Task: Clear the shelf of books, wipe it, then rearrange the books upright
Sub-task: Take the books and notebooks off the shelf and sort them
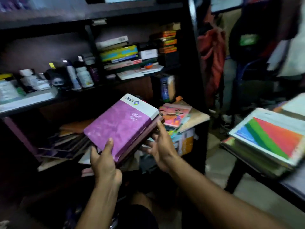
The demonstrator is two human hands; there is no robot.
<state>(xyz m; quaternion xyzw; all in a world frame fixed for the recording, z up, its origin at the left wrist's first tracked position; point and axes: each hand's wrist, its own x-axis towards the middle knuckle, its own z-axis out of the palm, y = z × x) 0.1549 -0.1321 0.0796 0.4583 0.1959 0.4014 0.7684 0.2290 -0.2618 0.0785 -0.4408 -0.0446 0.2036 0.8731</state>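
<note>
Head cam's pretty blurry, but nearest is the left hand (105, 160), thumb curled over a purple diary (121, 128) topping a small stack, and the right hand (159, 147) gripping the stack's far side. Off right, a table (292, 184) holds piled books (270, 141). Behind, the dark shelf (102, 88) has slumped books (69, 141) low down, bottles (79, 75) and stacked books (125, 55) above.
</note>
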